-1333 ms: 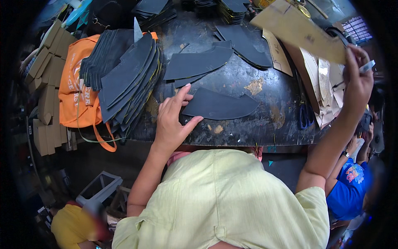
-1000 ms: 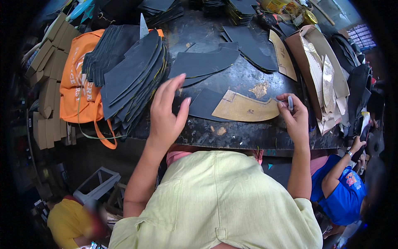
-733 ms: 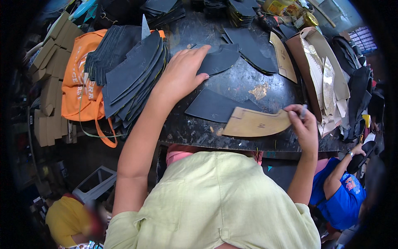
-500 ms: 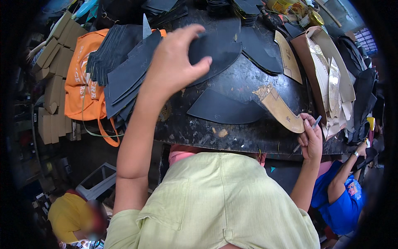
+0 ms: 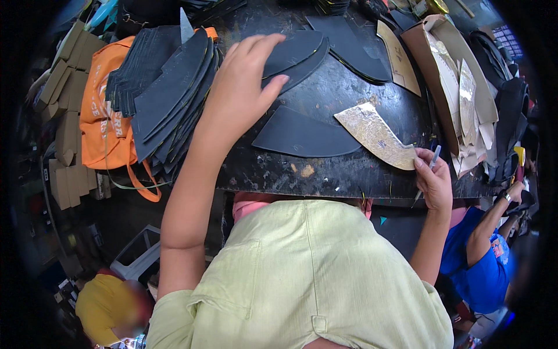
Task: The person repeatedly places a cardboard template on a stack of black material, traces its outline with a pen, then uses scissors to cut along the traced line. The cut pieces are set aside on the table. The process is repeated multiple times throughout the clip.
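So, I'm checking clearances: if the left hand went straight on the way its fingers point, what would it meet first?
Probably the overlapping dark pieces, which lie right beside the fingers of the left hand; from this one view, I can't tell whether it touches them.

A black worktable (image 5: 372, 181), scuffed and worn to tan in patches, spans the centre, catching a pale sheen of light. A grey plastic stool (image 5: 138, 267) and dark floor (image 5: 125, 218) occupy the lower left; a bluish grid (image 5: 507, 42) glows upper right.

Workshop: scuffed table (image 5: 267, 175), stacked cutouts (image 5: 171, 93)
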A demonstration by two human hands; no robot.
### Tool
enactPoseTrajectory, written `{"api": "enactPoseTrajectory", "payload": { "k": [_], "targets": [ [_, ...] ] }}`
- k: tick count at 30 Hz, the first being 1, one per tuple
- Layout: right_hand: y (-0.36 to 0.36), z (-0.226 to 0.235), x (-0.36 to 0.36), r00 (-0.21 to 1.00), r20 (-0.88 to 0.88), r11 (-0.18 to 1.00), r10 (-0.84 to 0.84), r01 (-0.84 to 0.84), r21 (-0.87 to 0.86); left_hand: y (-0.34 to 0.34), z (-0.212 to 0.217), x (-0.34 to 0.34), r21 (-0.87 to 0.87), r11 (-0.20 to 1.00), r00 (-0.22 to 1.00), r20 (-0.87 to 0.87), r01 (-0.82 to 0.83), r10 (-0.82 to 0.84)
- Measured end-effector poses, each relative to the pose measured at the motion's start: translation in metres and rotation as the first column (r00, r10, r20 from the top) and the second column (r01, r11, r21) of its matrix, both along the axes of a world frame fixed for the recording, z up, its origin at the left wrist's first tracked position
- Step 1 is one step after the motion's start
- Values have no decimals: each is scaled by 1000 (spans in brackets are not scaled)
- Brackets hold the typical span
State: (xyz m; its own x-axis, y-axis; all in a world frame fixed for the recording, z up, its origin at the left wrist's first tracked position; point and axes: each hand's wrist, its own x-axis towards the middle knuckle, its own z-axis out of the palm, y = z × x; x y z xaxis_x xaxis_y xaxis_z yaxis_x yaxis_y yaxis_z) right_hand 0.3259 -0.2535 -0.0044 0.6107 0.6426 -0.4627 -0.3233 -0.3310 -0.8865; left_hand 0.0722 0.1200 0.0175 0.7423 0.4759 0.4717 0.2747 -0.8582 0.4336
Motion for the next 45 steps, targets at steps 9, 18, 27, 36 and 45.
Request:
{"api": "enactPoseTrajectory", "payload": {
  "k": [9, 18, 27, 36, 45],
  "targets": [
    [53, 39, -18, 982, 187, 982, 26, -60, 180, -50, -15, -84, -713, 695, 966, 110, -88, 235],
    [118, 2, -73, 680, 650, 941, 339, -246, -234, -76, -32, -76, -390, 921, 994, -110, -17, -28],
    [105, 6, -72, 601, 692, 916, 401, -284, -284, -74, -32, -71, -416, 908, 994, -113, -49, 2],
    [110, -3, -72, 590, 758, 954, 278, -260, -147, -78, -37, -70, -372, 927, 995, -95, -55, 21],
    [106, 2, -72, 632, 701, 943, 332, -236, -235, -81, -37, -69, -392, 918, 996, -90, -52, 17]
  ]
}}
